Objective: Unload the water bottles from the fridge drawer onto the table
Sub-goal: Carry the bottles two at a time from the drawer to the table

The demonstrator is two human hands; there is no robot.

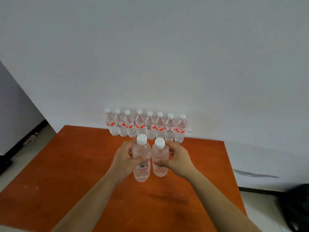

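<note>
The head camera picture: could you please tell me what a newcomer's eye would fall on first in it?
First come the two hands at the centre: the left hand grips a water bottle with a barcode label, and the right hand grips a second bottle beside it, over the orange table. Behind them, a row of eight bottles stands upright along the table's far edge, against the white wall.
</note>
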